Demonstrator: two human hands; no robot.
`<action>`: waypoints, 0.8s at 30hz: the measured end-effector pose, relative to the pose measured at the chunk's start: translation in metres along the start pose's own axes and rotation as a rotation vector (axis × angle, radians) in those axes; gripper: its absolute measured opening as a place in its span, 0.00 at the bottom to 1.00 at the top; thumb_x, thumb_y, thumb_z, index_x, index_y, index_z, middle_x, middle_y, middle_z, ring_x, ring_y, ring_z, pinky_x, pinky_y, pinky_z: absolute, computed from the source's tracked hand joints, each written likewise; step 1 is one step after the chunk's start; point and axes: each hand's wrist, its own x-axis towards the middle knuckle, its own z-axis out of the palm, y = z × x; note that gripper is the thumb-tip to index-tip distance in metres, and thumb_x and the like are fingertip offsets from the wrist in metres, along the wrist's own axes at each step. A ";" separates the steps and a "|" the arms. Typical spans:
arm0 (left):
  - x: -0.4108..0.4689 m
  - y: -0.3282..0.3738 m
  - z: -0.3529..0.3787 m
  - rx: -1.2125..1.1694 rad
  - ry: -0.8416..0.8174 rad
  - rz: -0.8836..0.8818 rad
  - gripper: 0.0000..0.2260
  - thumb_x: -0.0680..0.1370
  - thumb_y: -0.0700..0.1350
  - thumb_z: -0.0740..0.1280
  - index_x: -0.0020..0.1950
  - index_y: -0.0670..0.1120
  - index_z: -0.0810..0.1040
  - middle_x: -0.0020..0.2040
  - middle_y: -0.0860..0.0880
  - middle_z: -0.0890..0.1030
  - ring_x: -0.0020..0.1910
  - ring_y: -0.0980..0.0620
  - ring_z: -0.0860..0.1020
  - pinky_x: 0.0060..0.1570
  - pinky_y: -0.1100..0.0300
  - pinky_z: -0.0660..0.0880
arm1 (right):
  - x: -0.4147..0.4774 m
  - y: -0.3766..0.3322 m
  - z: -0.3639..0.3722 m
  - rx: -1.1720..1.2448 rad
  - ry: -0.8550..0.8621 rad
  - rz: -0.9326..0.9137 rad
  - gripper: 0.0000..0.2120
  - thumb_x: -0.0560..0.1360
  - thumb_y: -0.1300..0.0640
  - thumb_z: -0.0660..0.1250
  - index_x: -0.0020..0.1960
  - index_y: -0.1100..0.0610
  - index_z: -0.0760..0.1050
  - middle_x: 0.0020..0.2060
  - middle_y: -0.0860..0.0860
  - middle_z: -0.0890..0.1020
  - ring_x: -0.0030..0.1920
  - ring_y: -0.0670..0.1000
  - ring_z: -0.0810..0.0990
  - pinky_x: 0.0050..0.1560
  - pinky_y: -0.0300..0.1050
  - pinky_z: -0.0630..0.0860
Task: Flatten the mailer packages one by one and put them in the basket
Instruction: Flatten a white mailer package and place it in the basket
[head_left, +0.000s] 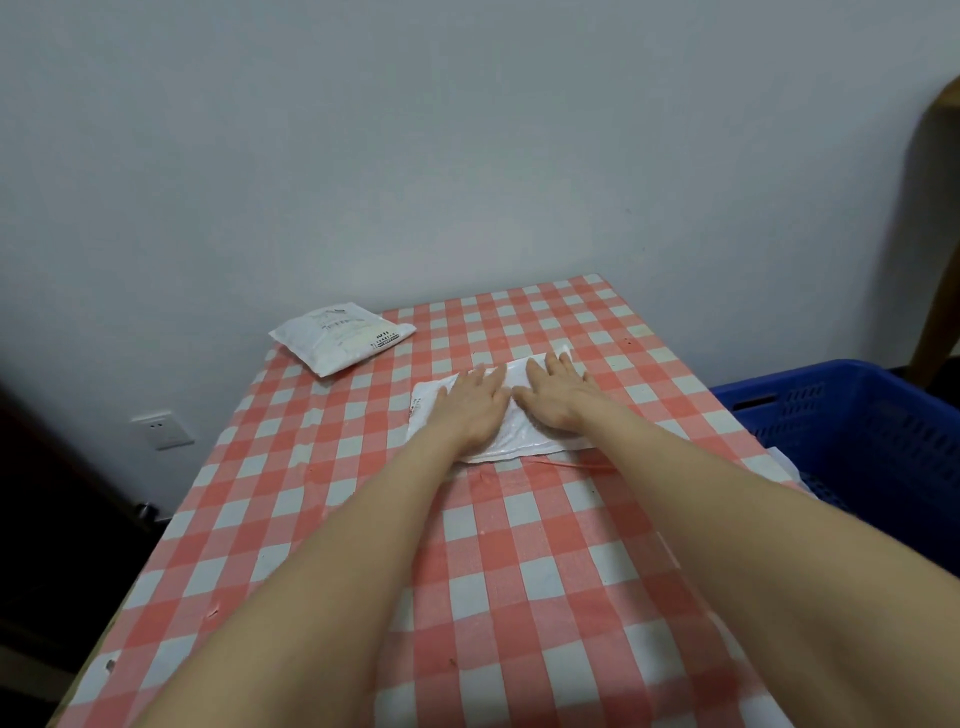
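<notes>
We are looking at a table (519, 571) covered in a red-and-white checked cloth. A flat white mailer (524, 441) is lying on it at 12 o'clock from the person, a bit past table centre. The left hand (475, 410) and the right hand (558, 402) are both pressing down on it, palms flat, fingers straight and slightly spread, gripping nothing. The hands are sitting side by side, thumbs nearly touching. A thin red strip (576, 464) is lying just beside the mailer's near edge. A second mailer (343, 338), puffier and carrying a printed label, is resting at 10 o'clock on the far left corner, overhanging the edge. The blue plastic basket (857, 415) is standing at 3 o'clock, just beside the table. Something white is showing inside it, and we are not able to tell what. A wall socket (161, 428) is sitting at 9 o'clock.
</notes>
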 end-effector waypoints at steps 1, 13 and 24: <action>0.000 -0.004 -0.005 0.007 0.067 0.000 0.22 0.84 0.51 0.44 0.79 0.51 0.50 0.79 0.48 0.50 0.78 0.48 0.47 0.75 0.46 0.45 | -0.001 -0.001 -0.003 0.004 0.053 0.001 0.30 0.82 0.42 0.45 0.79 0.53 0.42 0.78 0.55 0.41 0.77 0.56 0.38 0.75 0.57 0.40; -0.009 -0.035 0.008 0.150 -0.029 -0.104 0.25 0.82 0.59 0.42 0.78 0.55 0.45 0.79 0.49 0.44 0.78 0.47 0.43 0.75 0.48 0.43 | -0.008 -0.002 0.007 -0.132 -0.019 -0.027 0.30 0.79 0.35 0.42 0.78 0.42 0.41 0.78 0.52 0.40 0.77 0.58 0.36 0.75 0.60 0.40; -0.008 -0.034 0.010 0.180 -0.034 -0.110 0.26 0.82 0.60 0.41 0.78 0.54 0.44 0.79 0.48 0.43 0.78 0.47 0.43 0.75 0.48 0.42 | -0.004 -0.003 0.007 -0.148 -0.049 0.001 0.30 0.79 0.34 0.41 0.78 0.41 0.40 0.78 0.51 0.39 0.77 0.57 0.35 0.75 0.60 0.40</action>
